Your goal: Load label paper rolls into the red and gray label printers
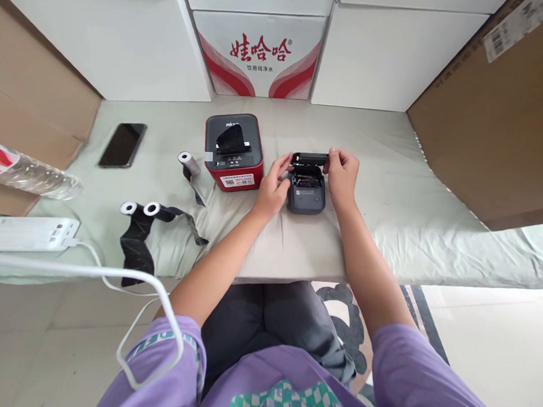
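A small dark grey label printer (306, 201) sits on the cloth-covered surface with its lid (310, 160) raised, and some dark material shows inside its compartment. My left hand (272, 190) is closed at the left end of the lid, thumb and fingers against its edge. At the other end, my right hand (343, 174) pinches the lid's right corner. Left of my left hand stands a larger red and black printer (236, 179), with a piece of black paper (232, 140) sticking up from its top slot.
Several small rolls, such as a black paper roll (152, 210), lie to the left with strips unrolled. A phone (123, 145), a water bottle (32, 171) and a white power bank (27, 234) with a cable are further left. Cardboard boxes (500, 126) and white cartons (261, 54) border the surface.
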A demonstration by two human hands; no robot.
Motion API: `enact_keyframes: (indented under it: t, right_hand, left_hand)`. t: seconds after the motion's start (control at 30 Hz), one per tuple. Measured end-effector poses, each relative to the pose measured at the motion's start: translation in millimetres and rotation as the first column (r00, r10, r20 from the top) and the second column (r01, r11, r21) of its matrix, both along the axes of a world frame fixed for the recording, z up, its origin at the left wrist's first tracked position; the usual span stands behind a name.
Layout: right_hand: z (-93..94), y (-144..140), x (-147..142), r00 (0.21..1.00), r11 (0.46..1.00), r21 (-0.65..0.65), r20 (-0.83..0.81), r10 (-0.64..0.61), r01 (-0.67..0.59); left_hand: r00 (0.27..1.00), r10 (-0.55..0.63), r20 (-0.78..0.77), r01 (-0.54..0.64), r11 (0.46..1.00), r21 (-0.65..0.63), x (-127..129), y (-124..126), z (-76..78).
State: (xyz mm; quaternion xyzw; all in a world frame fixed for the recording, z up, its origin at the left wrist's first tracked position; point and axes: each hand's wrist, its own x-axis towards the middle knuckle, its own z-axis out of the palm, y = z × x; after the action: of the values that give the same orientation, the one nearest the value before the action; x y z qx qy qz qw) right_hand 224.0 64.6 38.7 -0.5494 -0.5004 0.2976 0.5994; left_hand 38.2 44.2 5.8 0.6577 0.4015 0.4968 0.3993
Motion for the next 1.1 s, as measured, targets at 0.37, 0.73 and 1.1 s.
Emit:
enact_keyframes:
  t: [0.37, 0.73, 1.1]
  right_hand:
    - [7.0, -5.2, 3.1, 0.874, 0.981, -0.015, 0.452, 0.179, -0.193]
    - [21.4, 20.3, 16.1, 0.563, 0.910, -0.396, 0.726, 0.394, -0.125]
    - [86.3, -3.2, 21.4, 0.830, 0.886, -0.284, 0.330, 0.450, -0.368]
  left_hand:
    - [0.999, -0.018, 0.029, 0.020, 0.998, -0.067, 4.3, 7.0, -3.7]
    - [0.998, -0.026, 0.061, 0.032, 0.994, -0.102, 6.7, 9.1, -2.4]
    - [0.998, 0.013, 0.061, -0.007, 0.995, -0.096, 8.3, 11.3, -2.8]
